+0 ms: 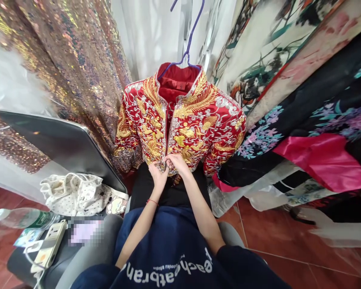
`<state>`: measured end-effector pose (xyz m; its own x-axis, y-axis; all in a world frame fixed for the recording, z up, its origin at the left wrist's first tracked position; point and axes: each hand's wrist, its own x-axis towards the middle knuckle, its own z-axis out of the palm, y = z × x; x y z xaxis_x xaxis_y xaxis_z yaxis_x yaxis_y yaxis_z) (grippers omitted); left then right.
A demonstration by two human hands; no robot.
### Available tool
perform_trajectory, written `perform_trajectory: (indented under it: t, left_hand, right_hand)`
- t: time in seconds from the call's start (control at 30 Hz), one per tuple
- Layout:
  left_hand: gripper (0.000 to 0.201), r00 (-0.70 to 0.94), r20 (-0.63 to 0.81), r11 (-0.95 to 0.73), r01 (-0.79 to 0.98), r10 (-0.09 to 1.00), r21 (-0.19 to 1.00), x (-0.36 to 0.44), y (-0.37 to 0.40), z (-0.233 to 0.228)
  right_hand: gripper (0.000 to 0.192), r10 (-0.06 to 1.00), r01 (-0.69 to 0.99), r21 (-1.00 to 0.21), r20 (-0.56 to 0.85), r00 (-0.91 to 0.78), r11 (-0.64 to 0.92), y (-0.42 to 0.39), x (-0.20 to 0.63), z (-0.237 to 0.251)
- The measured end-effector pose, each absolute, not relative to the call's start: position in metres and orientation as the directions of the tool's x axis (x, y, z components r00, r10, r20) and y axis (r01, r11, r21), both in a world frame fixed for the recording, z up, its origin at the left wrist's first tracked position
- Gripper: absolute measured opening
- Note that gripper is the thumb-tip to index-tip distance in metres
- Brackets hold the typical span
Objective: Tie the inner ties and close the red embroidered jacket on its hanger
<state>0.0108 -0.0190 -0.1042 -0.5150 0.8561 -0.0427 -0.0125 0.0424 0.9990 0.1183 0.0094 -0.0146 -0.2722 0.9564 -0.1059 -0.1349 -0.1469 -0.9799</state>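
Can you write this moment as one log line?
left hand: pinching jacket hem | right hand: pinching same hem | red embroidered jacket: on purple hanger

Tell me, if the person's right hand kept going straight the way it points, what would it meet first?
The right hand points up and away, already pinching the lower front edge of the red and gold embroidered jacket beside the left hand. Going on, it would most likely press straight into that jacket's front, though depth is hard to judge.

We find little room around our hands — they press against the hem of the red jacket with gold and silver embroidery. The sequinned bronze curtain closes the left, the black floral robes crowd the right. Open space lies only over our lap and the red tiled floor — the white spotted cloth bag blocks the lower left.
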Motion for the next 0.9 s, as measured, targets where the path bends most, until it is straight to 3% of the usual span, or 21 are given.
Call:
perform_trajectory:
  t: [0.13, 0.37, 0.53, 0.73, 0.9]
  left_hand:
    - [0.034, -0.355, 0.107, -0.090, 0.065, 0.929, 0.994, 0.006, -0.012, -0.074]
    - [0.021, -0.219, 0.127, -0.111, 0.083, 0.967, 0.990, 0.001, 0.000, -0.060]
    - [0.022, -0.224, 0.109, -0.082, 0.124, 0.968, 0.989, 0.013, 0.003, -0.056]
    - [0.008, -0.250, 0.088, -0.032, 0.219, 0.964, 0.975, 0.022, 0.009, -0.051]
    - [0.016, -0.227, 0.085, 0.006, 0.374, 0.970, 0.928, 0.024, 0.010, -0.054]
  right_hand:
    - [0.022, 0.940, -0.098, -0.982, -0.121, -0.319, -0.160, 0.005, 0.123, -0.011]
    - [0.028, 0.970, -0.156, -0.979, -0.095, -0.222, -0.132, 0.003, 0.110, -0.003]
    - [0.027, 0.998, -0.263, -0.965, 0.022, -0.051, 0.008, 0.010, 0.097, 0.028]
    - [0.026, 0.973, -0.369, -0.901, 0.193, 0.130, 0.228, 0.029, 0.082, 0.073]
    - [0.029, 0.929, -0.249, -0.903, 0.303, 0.211, 0.351, 0.032, 0.078, 0.096]
